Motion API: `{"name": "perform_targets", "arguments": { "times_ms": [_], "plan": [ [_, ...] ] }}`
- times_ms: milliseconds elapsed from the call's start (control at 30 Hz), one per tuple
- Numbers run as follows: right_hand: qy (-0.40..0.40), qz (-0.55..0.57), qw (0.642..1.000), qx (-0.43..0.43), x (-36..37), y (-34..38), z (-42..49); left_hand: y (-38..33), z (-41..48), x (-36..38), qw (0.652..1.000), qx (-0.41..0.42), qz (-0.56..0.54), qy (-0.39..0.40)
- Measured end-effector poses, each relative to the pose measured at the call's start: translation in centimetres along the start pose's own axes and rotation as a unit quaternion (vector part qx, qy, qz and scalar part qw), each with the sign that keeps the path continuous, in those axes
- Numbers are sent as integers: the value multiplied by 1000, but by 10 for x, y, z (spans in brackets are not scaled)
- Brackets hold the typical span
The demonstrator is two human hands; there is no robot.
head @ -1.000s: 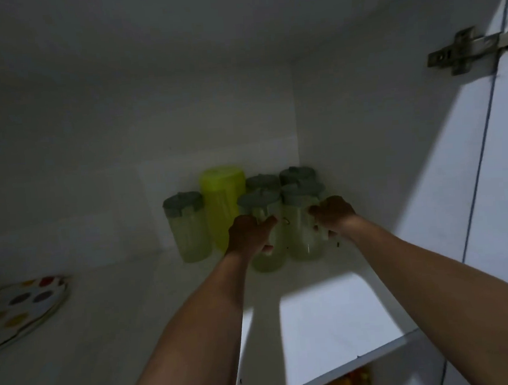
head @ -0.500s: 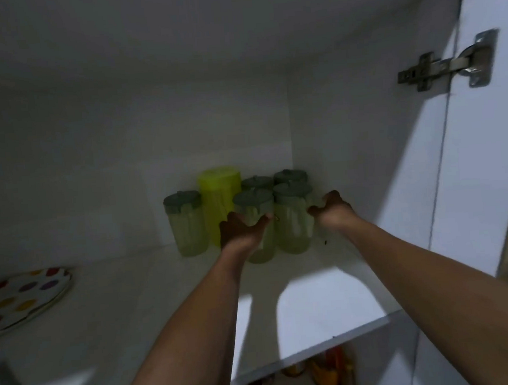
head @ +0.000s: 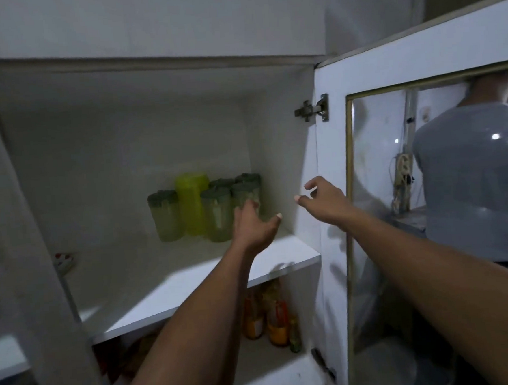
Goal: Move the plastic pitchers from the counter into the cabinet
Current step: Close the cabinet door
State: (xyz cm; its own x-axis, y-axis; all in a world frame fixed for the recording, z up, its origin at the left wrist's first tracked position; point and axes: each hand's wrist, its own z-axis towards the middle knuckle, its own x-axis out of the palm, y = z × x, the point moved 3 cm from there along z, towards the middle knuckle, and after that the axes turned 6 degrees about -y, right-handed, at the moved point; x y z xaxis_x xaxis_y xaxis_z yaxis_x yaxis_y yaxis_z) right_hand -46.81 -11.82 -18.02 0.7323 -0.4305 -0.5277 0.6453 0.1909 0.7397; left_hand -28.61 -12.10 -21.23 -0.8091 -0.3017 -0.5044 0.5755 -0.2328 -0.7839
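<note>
While both hands [head: 256, 225] spread empty, the pitchers [head: 216, 214] stand upright on the shelf [head: 193, 283].

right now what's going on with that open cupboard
A person is putting plastic pitchers away in an upper cabinet. A cluster of pale pitchers with grey-green lids stands at the back right of the shelf, around a taller yellow-green pitcher. Both hands are empty: the left hand is open in front of the cluster, and the right hand is open near the cabinet door, touching nothing. Bottles sit on the shelf below.
</note>
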Motion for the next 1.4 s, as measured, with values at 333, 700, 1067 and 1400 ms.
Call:
{"name": "perform_targets", "arguments": {
  "times_ms": [333, 700, 1067, 1400],
  "plan": [
    [-94, -9, 994, -54, -128, 23, -97, -112, -108, 19, 989, 135, 1, 56],
    [-321, -70, 941, -75, -279, -18, -242, -198, -255, 92, 950, 276, -13, 145],
    [-463, 24, 885, 39, -416, -80, -275, -314, -343, 173, 872, 473, 95, 84],
    [-322, 156, 932, 52, -437, -107, -257, -334, -357, 202, 858, 488, 141, 83]
  ]
}}
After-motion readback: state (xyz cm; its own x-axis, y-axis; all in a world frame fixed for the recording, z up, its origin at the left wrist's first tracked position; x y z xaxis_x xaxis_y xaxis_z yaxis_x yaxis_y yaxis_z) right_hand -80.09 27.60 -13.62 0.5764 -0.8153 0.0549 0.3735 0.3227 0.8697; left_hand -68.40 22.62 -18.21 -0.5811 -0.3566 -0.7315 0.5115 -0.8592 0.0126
